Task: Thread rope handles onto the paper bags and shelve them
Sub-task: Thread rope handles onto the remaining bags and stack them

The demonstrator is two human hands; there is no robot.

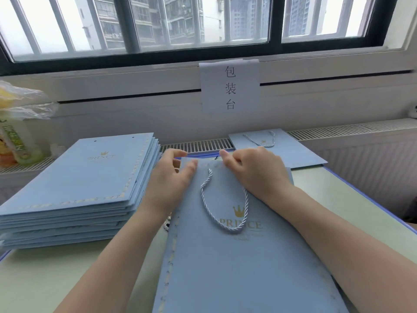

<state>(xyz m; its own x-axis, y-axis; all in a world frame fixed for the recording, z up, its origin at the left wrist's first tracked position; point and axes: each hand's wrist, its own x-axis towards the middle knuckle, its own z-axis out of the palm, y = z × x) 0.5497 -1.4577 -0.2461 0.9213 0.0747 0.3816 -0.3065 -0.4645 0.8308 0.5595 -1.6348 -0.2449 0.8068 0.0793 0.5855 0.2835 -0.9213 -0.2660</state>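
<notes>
The left hand (172, 177) pinches the top left edge of a flat, light blue paper bag (237, 256) lying on the pale green table (67, 279), and the right hand (255, 172) curls its fingers over the top right edge. A silvery twisted rope handle (222, 206) loops down the bag's front between the hands. The right fingertips are tucked under, so what they pinch is hard to see, and the bag's bottom is cut off.

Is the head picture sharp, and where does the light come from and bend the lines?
Head view: daylight enters through the window, soft, with no hard shadows on the bag; wide-angle lens bows the window frame and table edges; the rope handle and hands are fairly sharp, and the bottle at far left is slightly blurred.
</notes>
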